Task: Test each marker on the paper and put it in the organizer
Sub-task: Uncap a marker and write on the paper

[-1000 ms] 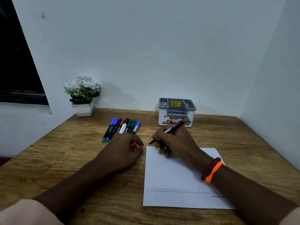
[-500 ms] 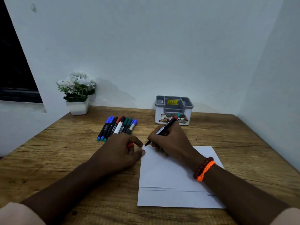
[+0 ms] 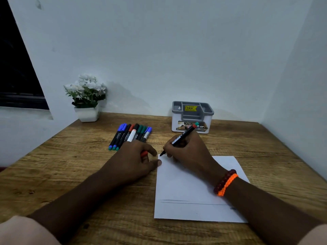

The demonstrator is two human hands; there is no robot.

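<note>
Pale sleeves (image 3: pixel 19 230); right wrist: dark red bead bracelet (image 3: pixel 223 181), orange braided band (image 3: pixel 228 185).

A slim black uncapped marker (image 3: pixel 180 138) leans tilted, its tip on the far left corner of the white paper sheet (image 3: pixel 185 184), which lies near the wooden table's near edge. A row of capped markers (image 3: pixel 130 136) lies side by side toward the far left, and the grey-and-white plastic organizer (image 3: pixel 192 117) stands at the far edge.

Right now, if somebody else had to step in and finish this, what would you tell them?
Right hand grips an uncapped black marker, tip at the white paper sheet's top left corner.
Left hand rests on the wooden table, holding the red cap.
Other markers lie in a row.
Grey organizer looks empty.
Left: test all, store them.
</note>
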